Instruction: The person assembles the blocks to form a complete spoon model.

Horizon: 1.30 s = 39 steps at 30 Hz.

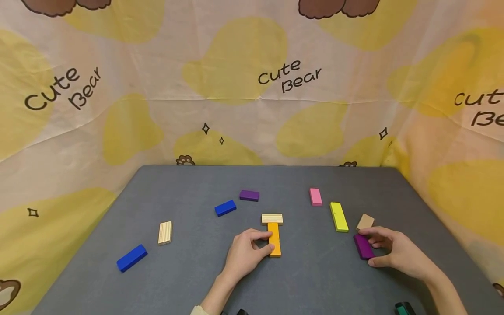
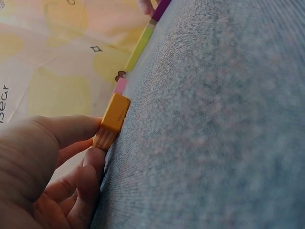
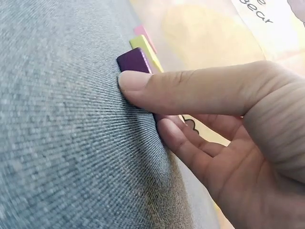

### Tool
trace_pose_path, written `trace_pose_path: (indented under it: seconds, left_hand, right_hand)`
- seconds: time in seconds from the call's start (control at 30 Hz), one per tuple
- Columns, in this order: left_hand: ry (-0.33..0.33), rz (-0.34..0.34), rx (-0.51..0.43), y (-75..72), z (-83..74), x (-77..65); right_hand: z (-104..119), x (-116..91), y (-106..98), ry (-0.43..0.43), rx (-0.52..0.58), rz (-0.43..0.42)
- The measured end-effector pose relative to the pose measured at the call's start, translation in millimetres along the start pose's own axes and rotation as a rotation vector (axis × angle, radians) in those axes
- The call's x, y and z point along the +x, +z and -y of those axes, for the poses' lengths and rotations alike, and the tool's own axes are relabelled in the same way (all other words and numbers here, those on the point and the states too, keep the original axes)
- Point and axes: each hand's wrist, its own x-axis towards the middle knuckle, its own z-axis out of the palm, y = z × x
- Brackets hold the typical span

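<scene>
**Left hand (image 1: 246, 253) at a long orange rectangular block (image 1: 275, 246), right hand (image 1: 403, 251) gripping a dark purple rectangular block (image 1: 363, 248)**

The orange block lies lengthwise near the middle of the grey tabletop (image 1: 315, 280), its far end meeting a pale, striped-grain wooden block (image 1: 272, 218) set crosswise. The left thumb and index fingertips touch its left long edge; whether they pinch it, I cannot tell. Its right long edge is exposed, with a wide grey stretch between it and the purple block.

The right hand holds that block between thumb and fingers, towards the table's right edge. A small tan block (image 1: 365, 222) sits just beyond its far end, leaving little room there; a long yellow-green block (image 1: 339, 217) lies near on the left, with a small pink block (image 1: 316, 197) farther back. A long blue block (image 1: 131, 258) is well apart, towards the left table edge.
</scene>
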Motion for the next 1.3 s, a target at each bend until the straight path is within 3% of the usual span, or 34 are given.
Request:
trace_pose_path:
  seconds: [0.23,0.5,0.6,0.7,0.83,0.9,1.07,1.3]
  left_hand:
    - [-0.005,0.0,0.003,-0.1,0.7,0.6]
    - [0.01,-0.011,-0.001,-0.7,3.1,-1.0]
    - [0.015,-0.012,-0.008,-0.2,2.8,-1.4]
    - [0.024,-0.013,-0.012,0.4,2.1,-1.4]
    - [0.04,-0.023,-0.005,0.4,2.8,-0.6]
    - [0.051,-0.03,0.001,0.1,3.5,0.2]
    - [0.065,-0.039,0.014,0.0,3.4,1.7]
    - [0.061,-0.04,0.017,1.5,3.8,1.7]
  right_hand:
    - [3.5,2.0,1.8,0.043,-0.001,0.021]
    - [24.4,7.6,17.9,0.078,0.017,-0.037]
    - [47.3,13.3,35.2,0.11,0.062,-0.066]
    - [73.1,20.2,62.2,0.049,0.08,-0.087]
    - [103.7,25.2,100.2,-0.015,0.095,-0.062]
    - [115.1,26.6,114.9,0.008,0.112,-0.029]
    - [126.5,31.4,141.6,0.09,0.159,0.025]
    - [130.0,33.5,164.8,0.164,0.177,0.021]
